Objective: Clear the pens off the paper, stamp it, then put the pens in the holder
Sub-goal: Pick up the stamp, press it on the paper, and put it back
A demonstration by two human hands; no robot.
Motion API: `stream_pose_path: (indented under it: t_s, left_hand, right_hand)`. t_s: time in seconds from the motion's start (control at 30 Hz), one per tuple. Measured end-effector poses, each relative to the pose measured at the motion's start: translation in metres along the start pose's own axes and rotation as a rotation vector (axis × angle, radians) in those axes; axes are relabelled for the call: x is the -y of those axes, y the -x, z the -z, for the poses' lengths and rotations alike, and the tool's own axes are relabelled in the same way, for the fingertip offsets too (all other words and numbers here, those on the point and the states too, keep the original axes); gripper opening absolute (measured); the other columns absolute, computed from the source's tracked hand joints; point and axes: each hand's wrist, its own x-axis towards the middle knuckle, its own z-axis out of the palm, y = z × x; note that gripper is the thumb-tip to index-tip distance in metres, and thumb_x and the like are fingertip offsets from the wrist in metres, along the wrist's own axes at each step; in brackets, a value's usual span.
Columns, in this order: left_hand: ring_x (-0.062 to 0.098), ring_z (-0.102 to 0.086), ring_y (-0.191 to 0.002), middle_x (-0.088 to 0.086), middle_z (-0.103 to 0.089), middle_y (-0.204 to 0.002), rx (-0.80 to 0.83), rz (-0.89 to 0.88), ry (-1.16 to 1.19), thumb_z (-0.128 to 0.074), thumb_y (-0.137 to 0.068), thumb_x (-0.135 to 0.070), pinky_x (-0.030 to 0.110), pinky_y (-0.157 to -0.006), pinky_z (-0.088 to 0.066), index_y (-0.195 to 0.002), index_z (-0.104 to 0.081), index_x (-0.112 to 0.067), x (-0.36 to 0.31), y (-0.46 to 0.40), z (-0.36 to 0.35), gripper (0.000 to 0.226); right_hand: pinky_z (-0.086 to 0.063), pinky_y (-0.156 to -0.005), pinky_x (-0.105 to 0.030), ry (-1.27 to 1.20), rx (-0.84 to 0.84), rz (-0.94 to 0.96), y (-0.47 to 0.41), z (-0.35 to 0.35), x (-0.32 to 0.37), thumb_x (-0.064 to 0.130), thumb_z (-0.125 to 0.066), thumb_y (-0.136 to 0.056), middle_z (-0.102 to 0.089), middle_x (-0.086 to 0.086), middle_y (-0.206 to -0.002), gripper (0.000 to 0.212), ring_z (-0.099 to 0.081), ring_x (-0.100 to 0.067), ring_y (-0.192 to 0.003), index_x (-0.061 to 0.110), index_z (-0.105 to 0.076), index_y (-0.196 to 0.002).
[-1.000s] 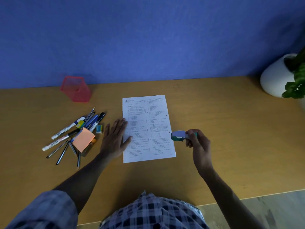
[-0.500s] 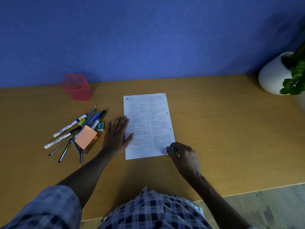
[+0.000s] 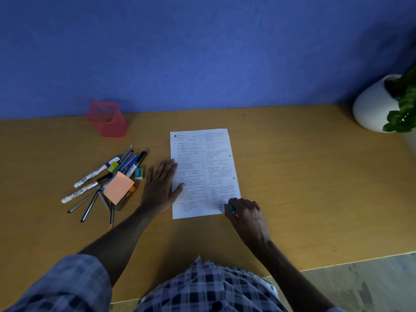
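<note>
Right hand (image 3: 246, 213) pinches a green stamp (image 3: 231, 207) onto the printed paper's (image 3: 200, 158) lower right corner; left hand (image 3: 161, 188) lies spread flat on its left edge; red mesh holder (image 3: 107, 119), upper left of the frame, holds no pens (image 3: 102, 179)

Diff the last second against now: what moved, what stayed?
The right hand, gripping the green stamp throughout, swung from beside the paper's right edge down and in onto the lower right corner of the paper, where it now presses the stamp. Nothing was picked up or released. The left hand stayed flat on the paper's left edge; the pens and the red holder did not move.
</note>
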Motion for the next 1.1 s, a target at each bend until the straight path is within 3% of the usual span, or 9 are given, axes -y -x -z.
stream_pose_path:
  t_s: [0.2,0.33,0.43,0.57,0.77,0.87,1.1]
  left_hand:
    - [0.022,-0.013,-0.151,0.001,-0.022,-0.162,-0.002,0.002,0.009,-0.026,-0.095,-0.065,0.054,-0.122,-0.008,-0.153,-0.022,-0.021,-0.001,0.0,0.001,0.073]
    - [0.021,-0.012,-0.152,0.001,-0.02,-0.163,0.008,0.011,0.013,-0.024,-0.094,-0.066,0.056,-0.121,-0.01,-0.153,-0.02,-0.021,-0.002,0.0,0.001,0.074]
    - [0.021,-0.01,-0.152,0.0,-0.019,-0.163,0.024,0.021,0.017,-0.025,-0.094,-0.066,0.058,-0.121,-0.01,-0.154,-0.02,-0.022,-0.002,-0.001,0.002,0.074]
    - [0.021,-0.012,-0.151,0.001,-0.02,-0.162,0.015,0.017,0.019,-0.027,-0.094,-0.065,0.058,-0.121,-0.011,-0.153,-0.022,-0.021,-0.001,-0.001,0.002,0.074]
    - [0.021,-0.013,-0.151,0.0,-0.02,-0.162,0.013,0.025,0.014,-0.027,-0.094,-0.064,0.055,-0.121,-0.01,-0.153,-0.023,-0.021,-0.003,-0.001,0.002,0.073]
    - [0.022,-0.014,-0.151,0.001,-0.021,-0.162,0.007,0.024,0.009,-0.028,-0.094,-0.063,0.055,-0.121,-0.012,-0.152,-0.023,-0.021,-0.002,-0.001,0.002,0.072]
    - [0.021,-0.015,-0.15,-0.001,-0.021,-0.162,0.015,0.033,-0.001,-0.03,-0.094,-0.063,0.054,-0.121,-0.013,-0.152,-0.024,-0.022,-0.001,-0.002,-0.001,0.071]
  right_hand:
    - [-0.044,-0.057,-0.029,0.054,-0.037,0.007,0.001,-0.009,0.001,0.021,-0.066,-0.091,-0.062,-0.002,-0.067,0.013,-0.054,-0.017,-0.055,0.011,-0.064,-0.082]
    - [-0.044,-0.042,-0.027,0.055,-0.06,-0.033,0.0,-0.018,0.002,0.02,-0.065,-0.092,-0.06,-0.002,-0.069,0.012,-0.05,-0.015,-0.046,0.012,-0.062,-0.083]
    - [-0.034,-0.037,-0.022,0.1,-0.075,-0.049,-0.001,-0.022,0.003,0.021,-0.065,-0.092,-0.058,0.001,-0.071,0.012,-0.046,-0.012,-0.04,0.014,-0.06,-0.084]
    - [-0.021,-0.043,-0.02,0.143,-0.11,-0.056,0.004,-0.027,0.005,0.02,-0.068,-0.088,-0.054,0.002,-0.071,0.015,-0.031,-0.01,-0.041,0.014,-0.056,-0.081]
    - [-0.028,-0.045,-0.023,0.087,-0.145,-0.087,0.007,-0.034,0.005,0.016,-0.065,-0.088,-0.05,-0.002,-0.071,0.02,-0.039,-0.021,-0.04,0.015,-0.048,-0.079]
    - [-0.034,-0.041,-0.025,0.058,-0.151,-0.083,0.006,-0.035,0.004,0.013,-0.066,-0.088,-0.051,-0.002,-0.07,0.018,-0.037,-0.021,-0.04,0.012,-0.053,-0.076]
    - [-0.031,-0.044,-0.025,0.028,-0.17,-0.079,0.006,-0.042,0.002,0.017,-0.056,-0.093,-0.048,-0.002,-0.069,0.021,-0.035,-0.02,-0.041,0.012,-0.051,-0.074]
